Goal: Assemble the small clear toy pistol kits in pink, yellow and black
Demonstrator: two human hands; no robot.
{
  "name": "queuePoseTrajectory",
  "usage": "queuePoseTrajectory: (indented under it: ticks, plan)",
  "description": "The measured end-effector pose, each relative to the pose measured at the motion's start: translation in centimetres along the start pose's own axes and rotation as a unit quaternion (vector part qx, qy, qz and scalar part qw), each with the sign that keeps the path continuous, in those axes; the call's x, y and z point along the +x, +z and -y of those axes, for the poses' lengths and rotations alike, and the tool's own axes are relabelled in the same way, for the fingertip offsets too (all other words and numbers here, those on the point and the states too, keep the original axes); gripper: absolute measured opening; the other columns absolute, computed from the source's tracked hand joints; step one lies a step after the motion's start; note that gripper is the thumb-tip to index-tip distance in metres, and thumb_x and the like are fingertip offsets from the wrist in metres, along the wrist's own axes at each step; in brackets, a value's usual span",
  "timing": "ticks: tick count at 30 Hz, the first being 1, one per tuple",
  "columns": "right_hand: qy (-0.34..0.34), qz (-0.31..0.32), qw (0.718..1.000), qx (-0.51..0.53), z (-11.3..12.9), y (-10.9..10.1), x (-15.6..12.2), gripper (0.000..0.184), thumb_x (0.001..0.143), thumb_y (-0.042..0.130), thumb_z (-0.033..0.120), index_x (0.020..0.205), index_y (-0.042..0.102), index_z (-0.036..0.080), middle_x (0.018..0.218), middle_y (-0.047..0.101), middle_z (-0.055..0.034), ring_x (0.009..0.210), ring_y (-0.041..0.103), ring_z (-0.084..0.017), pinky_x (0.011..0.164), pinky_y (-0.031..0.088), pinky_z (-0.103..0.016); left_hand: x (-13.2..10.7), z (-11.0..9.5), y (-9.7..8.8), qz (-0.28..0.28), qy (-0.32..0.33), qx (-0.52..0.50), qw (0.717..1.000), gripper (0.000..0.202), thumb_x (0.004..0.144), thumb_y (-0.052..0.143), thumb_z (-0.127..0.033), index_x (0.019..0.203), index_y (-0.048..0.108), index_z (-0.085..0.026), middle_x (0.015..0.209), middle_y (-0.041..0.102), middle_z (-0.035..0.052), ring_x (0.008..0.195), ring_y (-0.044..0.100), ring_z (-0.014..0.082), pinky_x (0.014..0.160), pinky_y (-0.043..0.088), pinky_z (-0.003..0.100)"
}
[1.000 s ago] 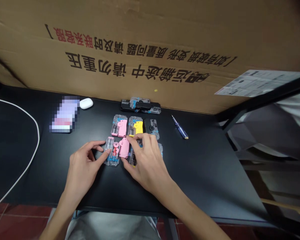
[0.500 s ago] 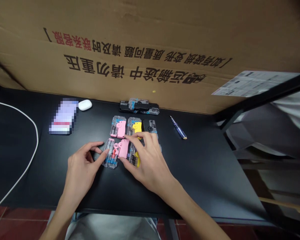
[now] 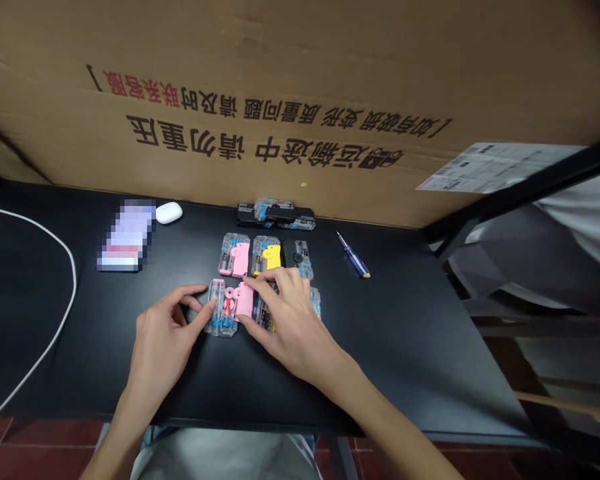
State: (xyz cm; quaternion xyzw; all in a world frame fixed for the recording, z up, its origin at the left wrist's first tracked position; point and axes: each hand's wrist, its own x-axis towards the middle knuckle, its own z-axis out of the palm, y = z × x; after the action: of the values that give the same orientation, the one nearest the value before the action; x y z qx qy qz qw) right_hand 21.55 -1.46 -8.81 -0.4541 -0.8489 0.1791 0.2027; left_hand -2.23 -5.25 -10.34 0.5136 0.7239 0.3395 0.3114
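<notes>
Cardboard box standing along the far side of a black table. Left hand lightly gripping, thumb on a clear case lying on the table. Right hand pinching a pink piece between thumb and forefinger, just right of the case; can't tell if they touch. Step in hand, I'd judge: lining up the two. Next move seems to want a still left hand, small careful shifts from the right.

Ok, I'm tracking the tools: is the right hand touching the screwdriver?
Apart: the head view shows black tabletop between the right hand and the screwdriver.
</notes>
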Motion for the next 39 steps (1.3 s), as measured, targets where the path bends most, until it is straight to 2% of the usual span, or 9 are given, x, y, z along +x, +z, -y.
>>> queuePoseTrajectory:
  ticks: [6,12,15,18,24,28,31,36,39]
  plan:
    - [0.003,0.002,1.0,0.0,-0.1,-0.7,0.1,0.045,0.113,0.071,0.035,0.156,0.064,0.024,0.14,0.069,-0.0148,0.131,0.061,-0.036,0.111,0.052,-0.058,0.0,-0.4,0.0,0.004,-0.02,-0.011,1.0,0.041,0.093,0.082,-0.062,0.115,0.087,-0.028,0.079,0.078,-0.0034,0.058,0.056,0.0154,0.062,0.046,0.031]
    - [0.048,-0.021,0.999,-0.006,-1.9,-2.7,0.3,0.03,0.11,0.076,0.043,0.134,0.071,0.026,0.13,0.067,-0.012,0.125,0.058,-0.036,0.108,0.049,-0.056,0.1,-0.4,0.1,-0.044,-0.013,-0.025,0.999,0.045,0.096,0.08,-0.064,0.116,0.087,-0.025,0.081,0.076,-0.0022,0.057,0.054,0.0142,0.06,0.044,0.03]
    - [0.088,0.018,0.996,-0.013,-3.0,-3.8,0.1,0.048,0.101,0.085,0.057,0.131,0.068,0.025,0.128,0.06,-0.0122,0.118,0.055,-0.036,0.104,0.051,-0.056,0.5,-1.0,-0.5,-0.054,0.013,-0.017,0.998,0.041,0.098,0.08,-0.06,0.118,0.087,-0.025,0.081,0.076,-0.0025,0.056,0.053,0.0133,0.059,0.042,0.03]
    - [0.108,0.073,0.991,-0.007,-3.4,-4.8,-0.2,0.062,0.092,0.091,0.069,0.13,0.067,0.025,0.128,0.055,-0.012,0.116,0.053,-0.037,0.103,0.052,-0.055,1.6,-2.4,-1.5,-0.055,0.057,0.004,0.997,0.036,0.1,0.08,-0.057,0.117,0.087,-0.026,0.078,0.075,-0.0038,0.054,0.05,0.012,0.058,0.04,0.029]
    - [0.09,0.104,0.99,-0.018,-2.7,-5.1,-0.6,0.082,0.074,0.107,0.065,0.132,0.066,0.024,0.129,0.054,-0.0129,0.117,0.054,-0.039,0.104,0.054,-0.058,5.2,-5.3,-1.9,-0.031,0.232,0.024,0.972,0.022,0.105,0.077,-0.041,0.115,0.086,-0.023,0.083,0.076,-0.0038,0.055,0.054,0.0103,0.057,0.044,0.028]
    - [0.077,0.097,0.991,-0.055,-2.2,-4.5,-0.4,0.085,0.071,0.111,0.058,0.133,0.066,0.021,0.129,0.056,-0.0148,0.117,0.056,-0.04,0.102,0.056,-0.059,7.7,-4.7,-0.7,-0.042,0.37,0.038,0.927,0.018,0.109,0.072,-0.034,0.109,0.083,-0.02,0.089,0.077,0.0007,0.069,0.066,0.0135,0.065,0.053,0.028]
    - [0.069,0.112,0.99,-0.056,-2.1,-4.3,-0.4,0.086,0.073,0.11,0.058,0.136,0.065,0.02,0.128,0.057,-0.0153,0.115,0.056,-0.039,0.099,0.056,-0.058,8.9,-3.2,0.1,-0.054,0.389,0.042,0.919,0.017,0.11,0.07,-0.03,0.111,0.082,-0.018,0.094,0.077,0.0041,0.079,0.071,0.0173,0.075,0.06,0.032]
    - [0.05,0.121,0.99,-0.047,-2.2,-4.4,-0.6,0.089,0.076,0.11,0.051,0.146,0.063,0.022,0.131,0.058,-0.015,0.117,0.056,-0.039,0.101,0.056,-0.06,9.4,-1.0,0.8,0.02,0.401,0.089,0.911,0.033,0.113,0.069,-0.036,0.142,0.079,-0.024,0.147,0.076,0.0145,0.136,0.074,0.0315,0.117,0.061,0.055]
    - [0.044,0.133,0.99,-0.035,-2.2,-4.6,-0.8,0.091,0.081,0.107,0.047,0.155,0.059,0.025,0.133,0.058,-0.0149,0.119,0.056,-0.039,0.103,0.056,-0.061,9.4,-0.3,1.1,0.083,0.403,0.124,0.903,0.039,0.117,0.064,-0.04,0.154,0.075,-0.034,0.17,0.065,0.0124,0.153,0.065,0.0361,0.126,0.054,0.068]
